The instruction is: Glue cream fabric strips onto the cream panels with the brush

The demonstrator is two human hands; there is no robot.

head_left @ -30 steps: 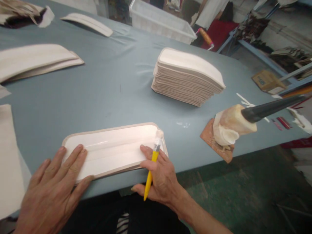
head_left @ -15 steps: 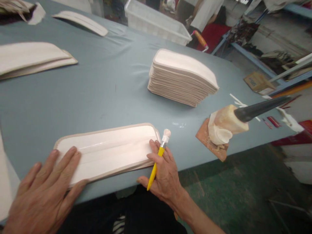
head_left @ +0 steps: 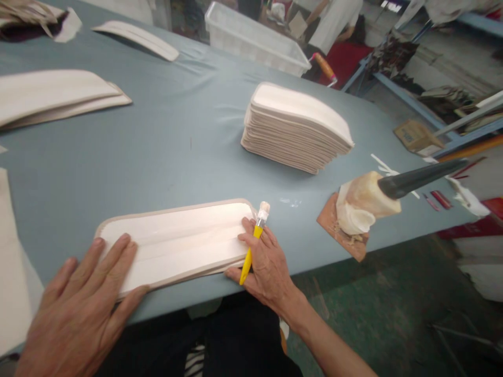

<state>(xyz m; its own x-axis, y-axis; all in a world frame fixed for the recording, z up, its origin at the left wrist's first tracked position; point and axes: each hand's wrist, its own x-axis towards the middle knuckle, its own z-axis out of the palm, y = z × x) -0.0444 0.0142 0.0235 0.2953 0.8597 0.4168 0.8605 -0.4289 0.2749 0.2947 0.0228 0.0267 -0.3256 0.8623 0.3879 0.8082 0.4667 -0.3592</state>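
A long cream panel with rounded corners and a tan rim (head_left: 188, 235) lies at the table's near edge, over at least one more piece. My left hand (head_left: 86, 293) rests spread on its left end. At the right end, my right hand (head_left: 267, 262) holds a yellow brush (head_left: 247, 259) between thumb and fingers, bristles pointing away from me, while its fingertips touch the panel. Beyond stands a tall stack of similar panels (head_left: 294, 131). To the right is a glue-smeared container (head_left: 357, 204) with a dark handle in it, on a brown board (head_left: 334, 225).
Other cream panels (head_left: 58, 94) lie at the left, with a single curved one (head_left: 137, 36) behind. A white plastic crate (head_left: 255, 42) and a roller (head_left: 324, 68) sit at the far edge. White strips and a red item (head_left: 441, 199) lie right. A person's sleeve shows behind.
The brush has tilted slightly and slid a little lower between my right fingers, its bristles nearer the panel's corner. The view has shifted slightly. My left hand stays flat on the panel.
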